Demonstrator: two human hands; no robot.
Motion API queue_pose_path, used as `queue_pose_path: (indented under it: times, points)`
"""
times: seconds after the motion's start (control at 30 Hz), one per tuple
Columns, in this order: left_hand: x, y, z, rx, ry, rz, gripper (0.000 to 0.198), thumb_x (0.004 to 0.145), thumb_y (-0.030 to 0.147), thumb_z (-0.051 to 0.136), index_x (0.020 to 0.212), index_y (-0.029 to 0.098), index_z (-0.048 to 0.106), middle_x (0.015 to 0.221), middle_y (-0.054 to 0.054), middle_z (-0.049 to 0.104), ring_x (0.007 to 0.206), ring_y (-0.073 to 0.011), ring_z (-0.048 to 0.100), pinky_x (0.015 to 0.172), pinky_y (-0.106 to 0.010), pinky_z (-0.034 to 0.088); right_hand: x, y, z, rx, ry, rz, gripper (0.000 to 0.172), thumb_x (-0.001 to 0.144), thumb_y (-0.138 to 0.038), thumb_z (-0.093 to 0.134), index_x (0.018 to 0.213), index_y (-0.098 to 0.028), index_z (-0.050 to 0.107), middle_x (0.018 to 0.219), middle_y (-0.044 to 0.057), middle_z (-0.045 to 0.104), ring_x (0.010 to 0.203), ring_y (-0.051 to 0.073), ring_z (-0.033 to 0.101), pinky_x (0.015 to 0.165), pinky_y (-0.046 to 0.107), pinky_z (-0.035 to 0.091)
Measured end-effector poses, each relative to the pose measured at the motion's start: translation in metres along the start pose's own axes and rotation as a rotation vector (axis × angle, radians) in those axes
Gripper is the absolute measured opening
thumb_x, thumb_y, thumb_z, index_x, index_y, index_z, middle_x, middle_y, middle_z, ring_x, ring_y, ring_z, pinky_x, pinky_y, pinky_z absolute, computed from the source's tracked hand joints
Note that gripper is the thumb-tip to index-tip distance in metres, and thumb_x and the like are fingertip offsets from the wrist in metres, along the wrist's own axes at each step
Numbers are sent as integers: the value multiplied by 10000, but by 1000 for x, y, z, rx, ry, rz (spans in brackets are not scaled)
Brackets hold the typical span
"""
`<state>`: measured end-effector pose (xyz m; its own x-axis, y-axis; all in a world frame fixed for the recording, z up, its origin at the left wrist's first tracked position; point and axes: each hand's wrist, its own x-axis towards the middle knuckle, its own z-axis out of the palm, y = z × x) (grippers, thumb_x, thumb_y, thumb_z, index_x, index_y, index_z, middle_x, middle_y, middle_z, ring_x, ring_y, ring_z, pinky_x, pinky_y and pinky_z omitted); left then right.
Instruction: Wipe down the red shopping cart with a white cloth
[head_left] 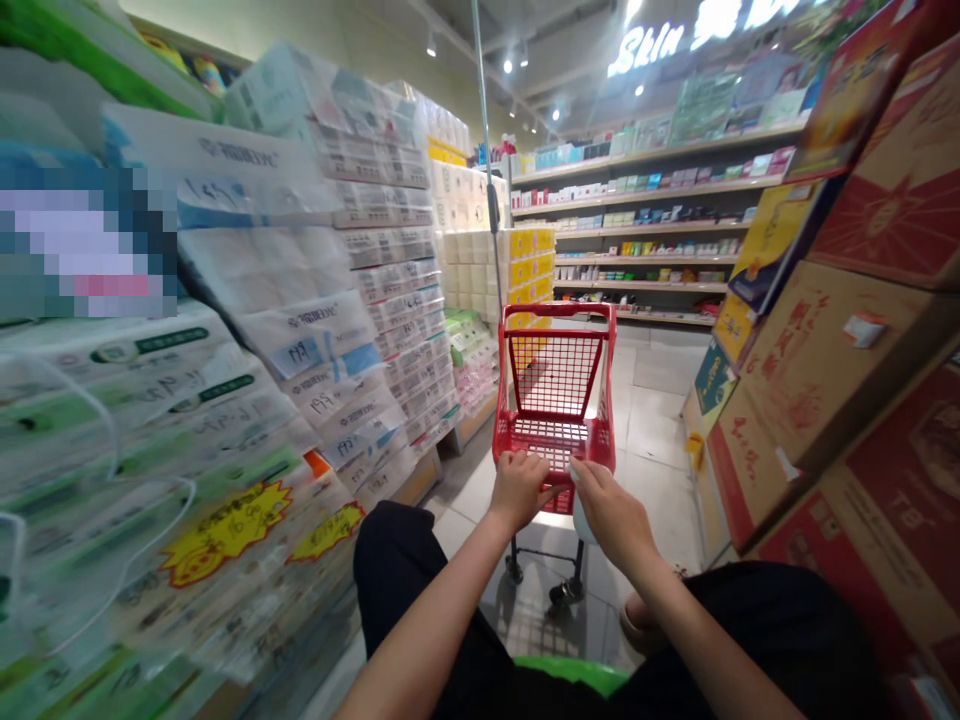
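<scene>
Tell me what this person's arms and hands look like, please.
Each grip is a human hand: neither the left hand nor the right hand wears a glove. The left forearm and right forearm show no sleeve, watch, bracelet, cable or marking.

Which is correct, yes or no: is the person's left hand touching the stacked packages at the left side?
No, the left hand is at the near end of the red shopping cart, apart from the stacked packages.
</scene>
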<state>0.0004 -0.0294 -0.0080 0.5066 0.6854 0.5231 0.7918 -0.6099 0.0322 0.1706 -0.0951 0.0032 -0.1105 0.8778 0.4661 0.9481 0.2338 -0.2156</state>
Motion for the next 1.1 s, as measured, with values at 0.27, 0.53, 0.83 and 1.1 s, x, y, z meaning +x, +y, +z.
queue_pose_path:
  times: [0.27,0.53,0.83,1.1]
  points:
    - [-5,17,-1,-65,-4,7,217,851,338,577,1024,206,572,947,-67,619,933,-250,525,879,-423,334,5,-16,7,-142,29,-70,400,929,-231,388,1315,-294,469,1210,61,621,952,170,644,556,211,485]
    - [-5,21,-3,-9,-44,72,269,847,434,613,973,207,540,974,-58,608,925,-245,542,813,-380,403,-8,44,-10,-167,26,-15,384,970,-366,344,1339,-410,441,1238,-40,613,703,111,662,449,213,429]
    - [5,-3,-24,-114,-116,243,254,906,463,533,941,213,565,924,-24,626,919,-189,578,976,-382,390,-13,92,-20,8,25,83,423,976,-414,302,1390,-384,384,1398,-31,501,968,142,658,597,208,516]
    - [14,15,1,-26,-53,261,272,901,473,524,937,209,583,984,-26,600,1013,-202,534,1160,-502,133,-3,60,-9,-71,65,171,375,982,-345,279,1256,-268,524,1229,55,615,855,163,676,609,250,519]
